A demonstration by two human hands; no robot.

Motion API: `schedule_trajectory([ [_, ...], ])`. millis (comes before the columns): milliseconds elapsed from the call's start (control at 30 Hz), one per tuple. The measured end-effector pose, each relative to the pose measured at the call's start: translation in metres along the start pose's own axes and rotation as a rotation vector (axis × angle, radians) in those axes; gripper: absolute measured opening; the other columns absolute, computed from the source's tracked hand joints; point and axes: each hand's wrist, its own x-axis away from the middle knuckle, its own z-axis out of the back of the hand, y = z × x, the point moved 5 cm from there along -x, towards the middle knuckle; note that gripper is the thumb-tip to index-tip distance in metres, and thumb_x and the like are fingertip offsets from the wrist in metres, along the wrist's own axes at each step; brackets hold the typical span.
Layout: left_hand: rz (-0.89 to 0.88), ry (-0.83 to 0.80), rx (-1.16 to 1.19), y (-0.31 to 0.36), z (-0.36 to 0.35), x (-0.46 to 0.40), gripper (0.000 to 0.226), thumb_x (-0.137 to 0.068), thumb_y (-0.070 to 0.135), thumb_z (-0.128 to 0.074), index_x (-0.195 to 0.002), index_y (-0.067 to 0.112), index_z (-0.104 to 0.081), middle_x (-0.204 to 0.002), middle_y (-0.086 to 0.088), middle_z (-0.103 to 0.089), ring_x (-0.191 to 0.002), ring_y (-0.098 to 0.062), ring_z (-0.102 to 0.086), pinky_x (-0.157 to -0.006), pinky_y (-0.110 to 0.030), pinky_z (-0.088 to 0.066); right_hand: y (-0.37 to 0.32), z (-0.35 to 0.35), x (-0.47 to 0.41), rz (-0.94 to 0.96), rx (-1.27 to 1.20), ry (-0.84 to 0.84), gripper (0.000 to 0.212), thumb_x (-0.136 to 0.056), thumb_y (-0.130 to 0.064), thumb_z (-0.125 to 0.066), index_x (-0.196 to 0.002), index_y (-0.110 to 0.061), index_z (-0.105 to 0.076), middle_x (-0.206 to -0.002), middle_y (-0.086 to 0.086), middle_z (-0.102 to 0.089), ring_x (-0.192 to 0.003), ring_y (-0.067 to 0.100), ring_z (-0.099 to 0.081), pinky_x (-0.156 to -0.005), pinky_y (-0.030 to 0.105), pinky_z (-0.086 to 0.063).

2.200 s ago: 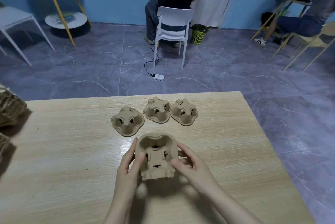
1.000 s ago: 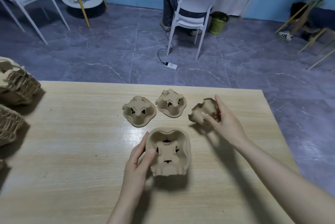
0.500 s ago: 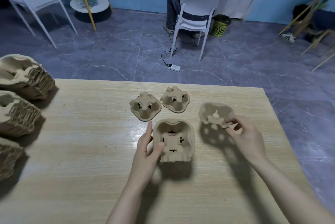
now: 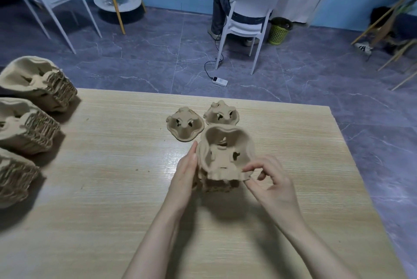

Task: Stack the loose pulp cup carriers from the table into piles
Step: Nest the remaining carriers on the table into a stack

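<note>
We steady a small pile of carriers (image 4: 225, 157) at the worktop's (image 4: 108, 166) centre, left hand (image 4: 186, 172) flat against its side, right hand (image 4: 268, 177) pinching its rim; two loose carriers (image 4: 185, 124) wait at 12 o'clock, three finished piles (image 4: 38, 84) at 9 o'clock.

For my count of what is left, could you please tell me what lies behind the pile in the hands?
Behind the held pile two loose carriers lie on the table. The pile covers part of the right one.
</note>
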Motion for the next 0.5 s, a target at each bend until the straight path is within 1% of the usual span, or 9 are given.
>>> schedule_trajectory([
  [67,0.003,-0.006,-0.001,0.0,0.0,0.001,0.063,-0.089,0.077,-0.032,-0.146,0.049,-0.04,-0.146,0.027,-0.042,-0.137,0.008,-0.033,-0.121,-0.045,-0.027,0.006,-0.007,0.003,-0.001,0.085,-0.048,0.018,-0.075,-0.014,-0.068,-0.086,-0.029,-0.066,-0.092,-0.017,-0.061,-0.094,0.011,-0.055,-0.072,0.021,-0.039],
  [133,0.011,-0.013,0.0,-0.002,-0.001,0.001,0.075,-0.078,0.089,-0.031,-0.143,0.054,-0.04,-0.148,0.027,-0.042,-0.14,0.003,-0.034,-0.119,-0.049,-0.03,0.011,-0.011,0.004,-0.023,0.13,-0.073,0.014,-0.076,-0.02,-0.064,-0.087,-0.028,-0.066,-0.093,-0.017,-0.06,-0.097,0.009,-0.054,-0.074,0.02,-0.038],
  [167,0.005,-0.017,0.0,-0.003,-0.001,-0.001,0.077,-0.076,0.09,-0.031,-0.144,0.054,-0.039,-0.148,0.026,-0.042,-0.141,0.002,-0.034,-0.118,-0.049,-0.03,0.013,-0.011,0.005,-0.034,0.135,-0.077,0.013,-0.077,-0.025,-0.061,-0.088,-0.028,-0.066,-0.093,-0.018,-0.06,-0.098,0.008,-0.054,-0.075,0.019,-0.038],
  [200,-0.006,-0.02,-0.008,-0.004,-0.002,-0.001,0.075,-0.078,0.087,-0.032,-0.145,0.053,-0.038,-0.149,0.024,-0.041,-0.141,0.001,-0.033,-0.119,-0.049,-0.029,0.014,-0.012,0.006,-0.038,0.135,-0.082,0.014,-0.077,-0.028,-0.059,-0.089,-0.029,-0.066,-0.093,-0.018,-0.06,-0.099,0.007,-0.054,-0.075,0.017,-0.037],
  [267,-0.037,-0.037,-0.023,-0.004,-0.004,-0.002,0.069,-0.084,0.079,-0.037,-0.146,0.051,-0.037,-0.15,0.021,-0.041,-0.142,0.001,-0.032,-0.121,-0.047,-0.026,0.016,-0.013,0.007,-0.028,0.142,-0.093,0.017,-0.08,-0.027,-0.057,-0.093,-0.028,-0.068,-0.095,-0.017,-0.06,-0.099,0.008,-0.054,-0.076,0.015,-0.037],
  [333,-0.033,-0.026,-0.004,-0.006,-0.004,-0.002,0.065,-0.081,0.075,-0.048,-0.143,0.056,-0.039,-0.149,0.022,-0.042,-0.141,0.0,-0.035,-0.12,-0.046,-0.029,0.017,-0.014,0.008,-0.021,0.151,-0.097,0.022,-0.083,-0.018,-0.056,-0.098,-0.026,-0.069,-0.097,-0.014,-0.06,-0.099,0.009,-0.056,-0.077,0.016,-0.038],
  [400,-0.023,-0.001,0.014,-0.007,-0.002,-0.001,0.067,-0.076,0.072,-0.055,-0.14,0.057,-0.042,-0.148,0.022,-0.042,-0.138,0.003,-0.037,-0.119,-0.044,-0.032,0.017,-0.012,0.008,-0.042,0.135,-0.078,0.03,-0.085,-0.007,-0.055,-0.104,-0.026,-0.069,-0.099,-0.013,-0.061,-0.1,0.01,-0.057,-0.077,0.015,-0.04],
  [467,-0.038,0.013,0.021,-0.006,-0.001,0.0,0.069,-0.075,0.068,-0.059,-0.141,0.053,-0.044,-0.147,0.021,-0.044,-0.137,0.005,-0.039,-0.119,-0.042,-0.031,0.018,-0.008,0.007,-0.101,0.087,-0.031,0.033,-0.091,-0.003,-0.056,-0.111,-0.028,-0.066,-0.104,-0.015,-0.06,-0.098,0.008,-0.058,-0.075,0.012,-0.039],
  [500,-0.041,0.02,0.029,-0.007,0.0,-0.001,0.068,-0.075,0.066,-0.06,-0.14,0.052,-0.045,-0.146,0.021,-0.045,-0.136,0.005,-0.04,-0.119,-0.041,-0.032,0.018,-0.006,0.006,-0.143,0.052,-0.008,0.033,-0.094,-0.005,-0.058,-0.114,-0.03,-0.064,-0.107,-0.014,-0.06,-0.098,0.007,-0.058,-0.074,0.011,-0.04],
])
